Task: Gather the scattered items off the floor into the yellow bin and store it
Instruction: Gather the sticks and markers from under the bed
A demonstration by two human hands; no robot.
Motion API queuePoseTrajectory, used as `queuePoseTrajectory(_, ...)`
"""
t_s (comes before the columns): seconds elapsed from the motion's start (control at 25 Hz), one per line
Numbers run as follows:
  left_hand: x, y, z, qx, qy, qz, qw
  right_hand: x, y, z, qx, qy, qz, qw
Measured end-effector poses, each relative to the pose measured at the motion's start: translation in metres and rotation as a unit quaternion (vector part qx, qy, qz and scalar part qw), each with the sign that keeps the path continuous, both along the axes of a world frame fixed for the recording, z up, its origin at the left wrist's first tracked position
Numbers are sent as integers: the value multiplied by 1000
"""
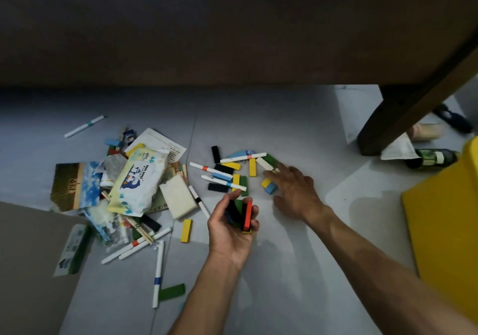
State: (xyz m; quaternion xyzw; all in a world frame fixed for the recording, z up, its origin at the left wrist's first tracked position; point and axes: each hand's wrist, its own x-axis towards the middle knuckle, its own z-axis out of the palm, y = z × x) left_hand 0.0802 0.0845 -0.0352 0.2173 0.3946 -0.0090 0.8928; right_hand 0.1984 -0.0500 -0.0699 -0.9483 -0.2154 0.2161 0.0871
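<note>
Left hand (pixel 232 224) cups stacked blocks (pixel 243 215), open right hand (pixel 294 190) reaching for more; overfill that grip and they'll spill.

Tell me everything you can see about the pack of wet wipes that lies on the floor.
The pack of wet wipes is a soft plastic pouch, white with pale yellow edges, small blue marks and a blue cartoon print. It looks crinkled and partly flattened. It lies tilted on top of the pile of clutter at the left, over papers and photo prints, with a white sponge-like block against its right side. Neither hand touches it.
</note>
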Motion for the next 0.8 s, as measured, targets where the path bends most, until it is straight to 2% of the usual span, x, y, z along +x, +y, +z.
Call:
queuePoseTrajectory(0.08, -5, 9, -3, 25, 6, 5, 1000, 4, 11, -10, -8, -24, 31, 999)
queuePoseTrajectory(0.16, -11, 13, -6, 43, 21, 9, 999, -6, 16, -18, -2, -92, 61, 994)
queuePoseTrajectory(0.28, -18, 16, -10, 49, 35, 19, 998, -27, 15, -24, 12, -149, 51, 987)
queuePoseTrajectory(0.4, -20, 12, -13, 47, 54, 16, 997, -42, 9, -22, 53, -133, -33, 989)
queuePoseTrajectory(0.48, -19, 4, -14, 35, 68, 17, 997, -51, 2, -16, 153, -83, -160, 972)
queuePoseTrajectory(0.52, -19, 0, -14, 28, 73, 19, 997, -54, -2, -11, 240, -13, -262, 934)
queuePoseTrajectory(0.56, -19, -6, -15, 24, 76, 19, 997, -58, -6, -3, 348, 88, -367, 858)
queuePoseTrajectory(0.6, -18, -13, -15, 22, 77, 19, 997, -63, -11, 7, 445, 184, -438, 759)
queuePoseTrajectory(0.64, -17, -22, -15, 21, 76, 18, 997, -71, -17, 16, 511, 241, -462, 683)
queuePoseTrajectory(0.68, -16, -31, -12, 23, 69, 14, 997, -78, -24, 25, 559, 265, -452, 643)
queuePoseTrajectory(0.72, -13, -43, -8, 27, 54, 7, 998, -86, -30, 35, 597, 267, -426, 626)
queuePoseTrajectory(0.8, -5, -67, 7, 33, 5, -2, 999, -99, -38, 58, 632, 206, -375, 646)
